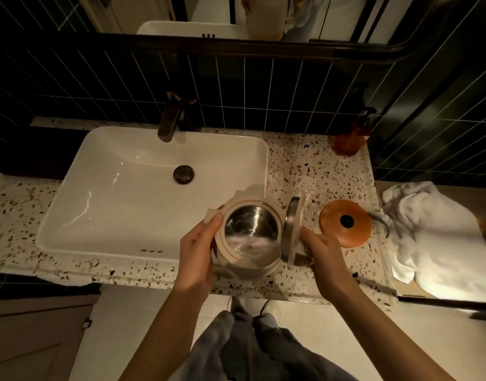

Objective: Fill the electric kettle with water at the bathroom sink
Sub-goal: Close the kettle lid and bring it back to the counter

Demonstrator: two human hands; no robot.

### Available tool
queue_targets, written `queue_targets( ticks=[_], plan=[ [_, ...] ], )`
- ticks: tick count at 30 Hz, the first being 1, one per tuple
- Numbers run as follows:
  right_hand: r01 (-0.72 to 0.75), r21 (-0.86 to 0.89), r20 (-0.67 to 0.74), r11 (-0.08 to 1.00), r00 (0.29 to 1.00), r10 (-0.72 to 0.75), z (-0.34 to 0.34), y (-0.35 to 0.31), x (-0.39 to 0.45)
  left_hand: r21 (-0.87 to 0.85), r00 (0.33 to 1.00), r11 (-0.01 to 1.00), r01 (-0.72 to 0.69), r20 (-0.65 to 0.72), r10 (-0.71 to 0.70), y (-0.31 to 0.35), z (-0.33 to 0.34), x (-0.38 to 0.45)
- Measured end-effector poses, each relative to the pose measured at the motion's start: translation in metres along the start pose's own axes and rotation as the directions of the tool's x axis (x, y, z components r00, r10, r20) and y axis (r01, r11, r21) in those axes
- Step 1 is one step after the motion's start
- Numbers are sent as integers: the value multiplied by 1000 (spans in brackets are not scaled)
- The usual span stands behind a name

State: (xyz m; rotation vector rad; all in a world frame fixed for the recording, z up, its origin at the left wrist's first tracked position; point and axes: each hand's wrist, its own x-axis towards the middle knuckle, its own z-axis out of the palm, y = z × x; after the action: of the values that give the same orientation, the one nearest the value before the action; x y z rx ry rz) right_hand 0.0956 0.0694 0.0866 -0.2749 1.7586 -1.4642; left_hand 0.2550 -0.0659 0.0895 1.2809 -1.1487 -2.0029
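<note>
Kettle [250, 235], beside orange disc [345, 223], perhaps its base.

Kettle [247, 232] shiny steel inside, matt cream plastic outside, glossy white sink [121, 188], speckled terrazzo counter [318, 171]

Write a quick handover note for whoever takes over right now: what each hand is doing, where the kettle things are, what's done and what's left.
Left hand: grips the kettle on its spout side.
Right hand: holds the handle side, beside the lid.
Kettle: over the counter at the sink's front right corner; whether it rests there is unclear. Not under the faucet. Orange base sits on the counter to its right.
Done: lid swung open. Steel interior looks shiny; water level cannot be judged.
Left: move kettle under the faucet, run water, fill, close lid.
</note>
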Motion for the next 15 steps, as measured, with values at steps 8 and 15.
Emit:
queue_targets(
  ticks=[8,15],
  plan=[
    [5,-93,-15,996,1000,-7,-1,-1,-3,221,990,971,-91,-83,112,10,3,-8],
    [14,-131,-3,991,1000,-14,2,-1,0,373,898,820,-434,251,361,54,39,-33]
  ],
)
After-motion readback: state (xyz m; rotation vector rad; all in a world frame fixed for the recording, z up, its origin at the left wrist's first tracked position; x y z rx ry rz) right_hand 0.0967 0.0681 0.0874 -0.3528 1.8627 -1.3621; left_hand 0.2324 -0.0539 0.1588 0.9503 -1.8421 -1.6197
